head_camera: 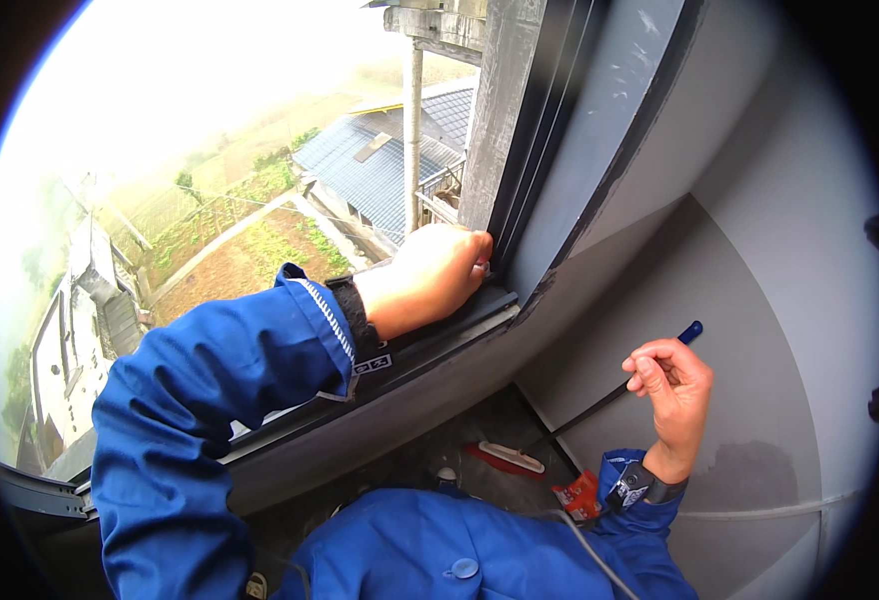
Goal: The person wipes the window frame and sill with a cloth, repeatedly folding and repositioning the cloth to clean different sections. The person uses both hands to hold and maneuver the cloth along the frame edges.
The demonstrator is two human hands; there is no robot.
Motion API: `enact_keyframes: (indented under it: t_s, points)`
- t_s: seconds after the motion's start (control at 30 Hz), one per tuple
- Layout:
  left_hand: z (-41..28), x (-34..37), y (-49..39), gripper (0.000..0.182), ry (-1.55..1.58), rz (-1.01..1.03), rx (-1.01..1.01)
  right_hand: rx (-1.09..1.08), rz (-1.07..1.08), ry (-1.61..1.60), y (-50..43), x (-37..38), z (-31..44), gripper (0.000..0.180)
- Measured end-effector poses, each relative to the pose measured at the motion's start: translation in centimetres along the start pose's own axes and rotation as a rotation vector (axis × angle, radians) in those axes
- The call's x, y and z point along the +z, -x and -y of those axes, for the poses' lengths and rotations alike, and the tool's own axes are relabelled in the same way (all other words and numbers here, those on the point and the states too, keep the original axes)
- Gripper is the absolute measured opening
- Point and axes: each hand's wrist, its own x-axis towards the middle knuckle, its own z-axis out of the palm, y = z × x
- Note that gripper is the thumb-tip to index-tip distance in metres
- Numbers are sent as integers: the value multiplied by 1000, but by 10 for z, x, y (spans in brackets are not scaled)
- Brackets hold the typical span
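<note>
My left hand (428, 274) is curled at the lower inside corner of a dark metal window frame (533, 142). A small pale spot shows at its fingertips, but I cannot tell whether it is an object. Under the wrist runs the bottom rail (477, 315) of the frame. My right hand (672, 397) is raised before the grey wall, its fingers curled in towards the thumb with nothing visible between them. Behind it slants the black handle (586, 414) of a broom, with a blue tip (690, 332) standing out above the knuckles.
The broom's red and white head (511, 457) rests on the dark floor by the wall. Near my right sleeve lies a red packet (578, 495). A grey cable (589, 551) crosses my blue jacket. Past the window opening are a concrete post (496, 105), a blue roof (372, 172) and fields far below.
</note>
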Motion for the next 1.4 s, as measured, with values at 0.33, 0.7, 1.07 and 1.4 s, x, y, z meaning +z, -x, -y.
enact_keyframes:
  t_s: [0.33, 0.7, 1.07, 1.4]
  points:
    - [5, -5, -1, 18, -343, 290, 161, 11, 125, 83, -4, 1, -11, 8]
    - [-11, -18, 8, 39, -461, 366, 179, -17, 216, 118, -4, 5, -8, 10]
    - [12, -46, 47, 32, -255, 350, 179, -22, 209, 119, 13, -17, -23, 10]
    - [1, -52, 33, 19, -208, 423, 178, -17, 295, 111, -4, -9, -29, 10]
